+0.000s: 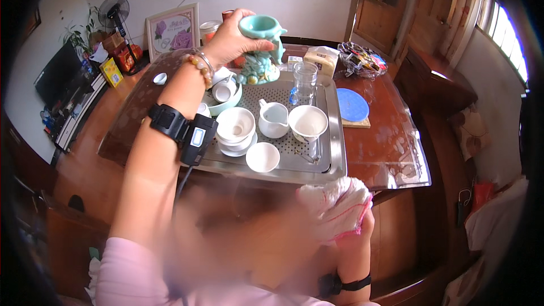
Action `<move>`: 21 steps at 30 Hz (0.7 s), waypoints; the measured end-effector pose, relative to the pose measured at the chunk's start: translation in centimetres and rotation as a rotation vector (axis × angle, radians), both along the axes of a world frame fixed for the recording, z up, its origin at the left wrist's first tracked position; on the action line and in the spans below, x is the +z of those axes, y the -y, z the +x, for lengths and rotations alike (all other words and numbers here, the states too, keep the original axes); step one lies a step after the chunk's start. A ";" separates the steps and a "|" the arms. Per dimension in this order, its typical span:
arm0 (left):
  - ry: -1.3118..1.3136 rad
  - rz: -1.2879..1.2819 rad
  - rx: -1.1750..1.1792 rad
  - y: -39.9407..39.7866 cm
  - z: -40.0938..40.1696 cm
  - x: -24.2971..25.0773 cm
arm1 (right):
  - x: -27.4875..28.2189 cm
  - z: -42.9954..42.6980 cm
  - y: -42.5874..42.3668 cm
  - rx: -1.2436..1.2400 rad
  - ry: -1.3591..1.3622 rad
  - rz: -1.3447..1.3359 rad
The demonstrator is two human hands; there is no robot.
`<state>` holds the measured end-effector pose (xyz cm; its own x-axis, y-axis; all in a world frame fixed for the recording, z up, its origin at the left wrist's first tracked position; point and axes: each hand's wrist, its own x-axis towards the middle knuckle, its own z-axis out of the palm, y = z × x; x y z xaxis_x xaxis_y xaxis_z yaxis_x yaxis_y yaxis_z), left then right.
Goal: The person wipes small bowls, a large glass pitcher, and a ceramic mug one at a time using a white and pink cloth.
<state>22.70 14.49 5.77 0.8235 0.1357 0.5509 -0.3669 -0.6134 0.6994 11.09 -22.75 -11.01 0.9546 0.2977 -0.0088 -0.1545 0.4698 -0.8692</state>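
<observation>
My left hand [236, 42] grips a turquoise ornament [261, 53] with a round bowl-like top and a dolphin figure on its side, at the far edge of a metal tea tray [340, 157]. A white cloth with pink edging [340, 206] is in my right hand [365, 225], in front of the tray's near right corner. On the tray stand stacked white cups [236, 129], a small white cup [262, 157], a white pitcher [273, 121], a white bowl [307, 123] and a clear glass [305, 78]. A pale green basin [231, 104] holds more white cups.
Right of the tray lies a blue round mat [352, 105] on a board. Behind are a tissue pack [321, 60], a plastic bag of packets [363, 60], a lidded jar [210, 29] and a framed flower picture [173, 32]. A small cup [160, 78] sits on the brown table [382, 153].
</observation>
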 end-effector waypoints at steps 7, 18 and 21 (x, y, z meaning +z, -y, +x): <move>-0.123 -0.102 -0.062 -3.0 5.3 -6.7 | -2.0 0.5 0.3 -0.028 0.418 -0.795; -0.298 -0.117 -0.119 -5.7 7.6 -10.8 | 1.7 0.5 -3.2 0.125 -0.211 -0.020; -0.307 -0.135 -0.160 -5.8 7.8 -10.8 | 1.1 0.9 -3.4 0.136 -0.204 -0.040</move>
<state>30.48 20.30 -5.04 0.9642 0.0464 0.2611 -0.2115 -0.4595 0.8626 12.03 -19.40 -9.89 0.8831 0.4188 -0.2115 -0.3881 0.3986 -0.8310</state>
